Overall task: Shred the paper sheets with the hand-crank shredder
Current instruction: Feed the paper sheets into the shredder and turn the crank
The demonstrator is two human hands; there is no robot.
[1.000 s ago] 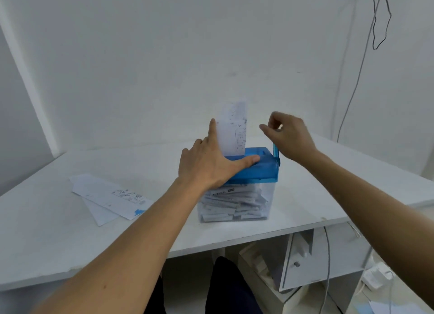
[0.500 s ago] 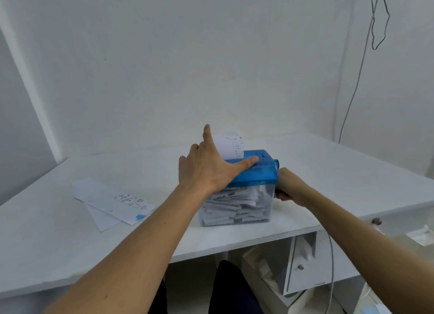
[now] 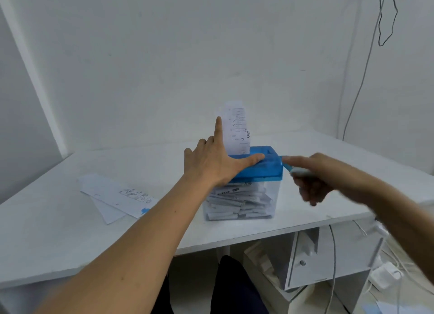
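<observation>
blue shredder lid (image 3: 260, 170), clear bin (image 3: 270, 196), white desk (image 3: 58, 231)

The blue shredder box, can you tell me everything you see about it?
The shredder has a shiny blue plastic lid on a see-through bin stuffed nearly full with white paper strips. It stands upright near the front edge of the white table. A printed paper sheet sticks straight up from the slot on top. The left hand presses flat on the lid, fingers straight beside the sheet. On its right side a blue crank juts out, and the blurred right hand grips it.
</observation>
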